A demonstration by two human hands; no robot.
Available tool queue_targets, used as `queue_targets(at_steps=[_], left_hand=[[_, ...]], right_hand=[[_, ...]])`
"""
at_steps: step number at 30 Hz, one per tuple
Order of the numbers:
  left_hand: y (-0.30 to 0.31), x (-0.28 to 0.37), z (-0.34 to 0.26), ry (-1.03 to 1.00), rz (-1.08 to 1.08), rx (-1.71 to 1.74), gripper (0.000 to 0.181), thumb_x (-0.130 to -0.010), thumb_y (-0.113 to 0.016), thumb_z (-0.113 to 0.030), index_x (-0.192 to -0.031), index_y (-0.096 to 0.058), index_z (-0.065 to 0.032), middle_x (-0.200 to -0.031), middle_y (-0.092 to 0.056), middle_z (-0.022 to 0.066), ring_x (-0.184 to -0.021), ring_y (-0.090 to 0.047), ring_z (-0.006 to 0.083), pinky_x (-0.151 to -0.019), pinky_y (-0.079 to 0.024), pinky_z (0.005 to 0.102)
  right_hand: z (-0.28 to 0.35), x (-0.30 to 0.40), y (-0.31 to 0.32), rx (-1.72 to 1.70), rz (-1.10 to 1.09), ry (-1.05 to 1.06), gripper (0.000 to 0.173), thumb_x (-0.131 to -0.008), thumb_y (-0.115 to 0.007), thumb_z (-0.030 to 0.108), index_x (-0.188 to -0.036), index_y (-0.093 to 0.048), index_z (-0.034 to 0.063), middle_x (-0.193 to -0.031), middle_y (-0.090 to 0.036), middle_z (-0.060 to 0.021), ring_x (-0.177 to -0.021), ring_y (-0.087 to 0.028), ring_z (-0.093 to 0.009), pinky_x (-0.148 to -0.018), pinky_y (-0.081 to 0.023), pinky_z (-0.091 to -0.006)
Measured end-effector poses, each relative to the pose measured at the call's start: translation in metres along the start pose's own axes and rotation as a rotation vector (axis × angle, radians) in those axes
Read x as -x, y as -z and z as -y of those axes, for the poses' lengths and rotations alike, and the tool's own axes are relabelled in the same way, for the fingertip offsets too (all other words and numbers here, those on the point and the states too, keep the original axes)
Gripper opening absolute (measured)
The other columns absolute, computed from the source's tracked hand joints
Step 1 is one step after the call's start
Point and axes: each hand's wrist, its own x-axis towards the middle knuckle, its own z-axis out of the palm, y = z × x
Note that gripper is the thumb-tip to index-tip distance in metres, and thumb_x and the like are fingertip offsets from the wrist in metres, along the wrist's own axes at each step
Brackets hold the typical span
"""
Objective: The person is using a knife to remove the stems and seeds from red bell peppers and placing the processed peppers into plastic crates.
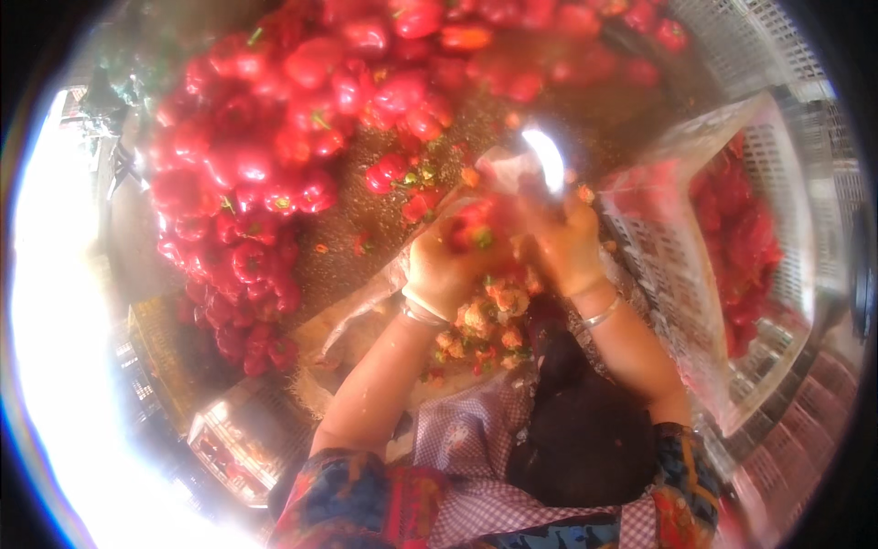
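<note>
My left hand (439, 264), in a pale glove, holds a red bell pepper (470, 230) with its green part showing. Close beside it is my right hand (573, 243), also gloved, its fingers bent towards the pepper and blurred. A bright curved glare (547, 161) lies above the right hand's fingers; whether it is a blade or sunlight, I cannot tell. Below the hands lie several pepper cores (480, 316) with pale seeds and bits of green stem. Whatever the right fingers grip is hidden by blur.
A large heap of red bell peppers (254, 165) spreads from the left across the back. Seeds are scattered over the brown ground (357, 226). At the right stands a white plastic crate (658, 254) holding red pepper pieces (734, 254). A smaller crate (233, 446) sits at lower left.
</note>
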Motion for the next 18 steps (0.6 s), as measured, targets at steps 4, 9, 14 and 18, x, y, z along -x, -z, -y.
queue_targets(at_steps=[4, 9, 14, 18], left_hand=[[-0.004, -0.005, 0.027, -0.209, -0.11, -0.146, 0.045, -0.073, -0.078, 0.002, -0.115, -0.063, 0.0021, -0.097, -0.071, 0.0048, -0.079, -0.065, 0.0104, -0.07, -0.054, 0.0264], [0.003, -0.005, 0.033, -0.228, -0.013, -0.373, 0.043, -0.075, -0.071, 0.006, -0.117, -0.061, 0.0017, -0.095, -0.07, 0.0051, -0.078, -0.065, 0.0101, -0.066, -0.054, 0.0266], [0.0, 0.006, 0.001, -0.031, 0.013, 0.071, 0.039, -0.076, -0.071, 0.001, -0.114, -0.062, 0.0017, -0.083, -0.067, 0.0037, -0.068, -0.063, 0.0107, -0.053, -0.049, 0.0242], [-0.008, 0.007, -0.004, -0.033, -0.049, 0.133, 0.037, -0.077, -0.07, -0.001, -0.112, -0.062, 0.0013, -0.081, -0.066, 0.0033, -0.063, -0.06, 0.01, -0.05, -0.045, 0.0229]], right_hand=[[0.038, 0.0, 0.004, -0.174, 0.1, -0.143, 0.047, -0.08, -0.074, 0.026, -0.122, -0.062, 0.0071, -0.105, -0.069, -0.0167, -0.091, -0.067, -0.031, -0.082, -0.052, -0.04], [0.032, -0.002, 0.003, -0.104, 0.123, -0.075, 0.038, -0.081, -0.074, 0.032, -0.109, -0.068, 0.0072, -0.095, -0.07, -0.0144, -0.088, -0.068, -0.029, -0.08, -0.052, -0.0409], [0.023, 0.003, 0.024, -1.111, 0.281, -0.556, 0.036, -0.088, -0.065, 0.037, -0.113, -0.068, 0.011, -0.096, -0.069, -0.0096, -0.083, -0.065, -0.02, -0.075, -0.054, -0.0384], [0.0, 0.021, 0.03, -1.64, 0.249, -0.718, 0.037, -0.093, -0.06, 0.04, -0.117, -0.062, 0.0129, -0.095, -0.066, -0.0062, -0.069, -0.057, -0.015, -0.059, -0.055, -0.0364]])
